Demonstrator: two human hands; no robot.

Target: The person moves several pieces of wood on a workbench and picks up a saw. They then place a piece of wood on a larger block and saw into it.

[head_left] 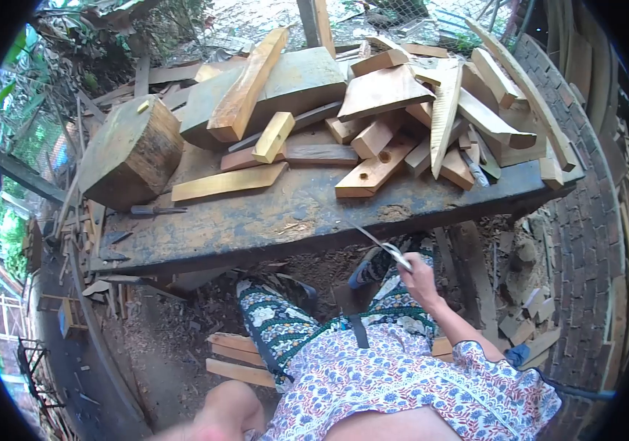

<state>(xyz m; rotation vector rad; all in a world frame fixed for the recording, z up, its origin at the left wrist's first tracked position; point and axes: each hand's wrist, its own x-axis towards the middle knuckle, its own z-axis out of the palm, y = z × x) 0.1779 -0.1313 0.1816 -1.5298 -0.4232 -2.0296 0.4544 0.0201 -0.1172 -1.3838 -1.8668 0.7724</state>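
In my right hand (pixel 421 281) is a long thin-bladed tool (pixel 397 254) with a pale part near the grip, and the fingers are closed round it. Its narrow tip points up and left, over the front edge of the wooden bench (pixel 255 228). I cannot make out its exact kind. At the bottom edge my left arm (pixel 230 408) shows bent and partly blurred, its hand out of the picture. Opposite, on the bench top, lie a flat pale board (pixel 227 182), a short yellowish block (pixel 273 137) and a plank with dark holes (pixel 374 173).
Heaped offcuts (pixel 384 92) cover the bench's back and right. A thick wood block (pixel 134 151) stands at the left, near a slim dark tool (pixel 158 210). Wood scraps and shavings litter the ground around my legs. A brick strip (pixel 586 242) runs along the right.
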